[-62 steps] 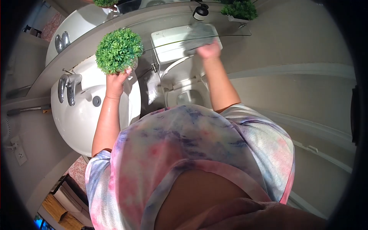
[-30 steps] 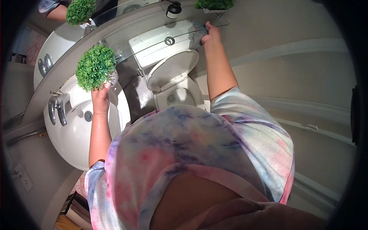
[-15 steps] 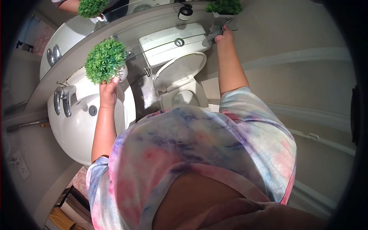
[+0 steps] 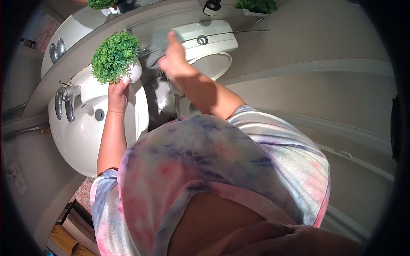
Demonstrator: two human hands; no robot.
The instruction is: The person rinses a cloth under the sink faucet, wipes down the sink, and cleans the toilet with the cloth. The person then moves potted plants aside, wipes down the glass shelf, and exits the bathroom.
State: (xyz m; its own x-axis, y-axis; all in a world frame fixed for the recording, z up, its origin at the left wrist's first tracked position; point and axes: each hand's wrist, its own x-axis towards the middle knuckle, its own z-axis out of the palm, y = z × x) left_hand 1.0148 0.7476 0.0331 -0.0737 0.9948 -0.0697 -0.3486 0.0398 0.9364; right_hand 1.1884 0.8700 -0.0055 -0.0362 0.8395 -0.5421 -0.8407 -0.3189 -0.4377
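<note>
My left hand (image 4: 118, 97) is closed around a leafy green potted plant (image 4: 114, 57), held over the back of the sink (image 4: 77, 147). The plant's white pot (image 4: 136, 72) shows at its right side, tilted. My right hand (image 4: 174, 59) reaches across the glass shelf (image 4: 252, 30) above the toilet tank (image 4: 224, 36). In it is a grey cloth (image 4: 160, 46), blurred by motion, at the shelf's left part. Fingers of the right hand are partly hidden by the cloth.
A dark bottle with a white label (image 4: 211, 8) and a second green plant (image 4: 256, 6) in a white planter stand at the back. The toilet lid (image 4: 215, 64) is raised. A chrome faucet (image 4: 65, 102) rises at the sink's left. A mirror runs behind the sink.
My right hand has swept left with the cloth, from the shelf's right end to its left part. The plant in my left hand has shifted only slightly, as the view moved a little.
</note>
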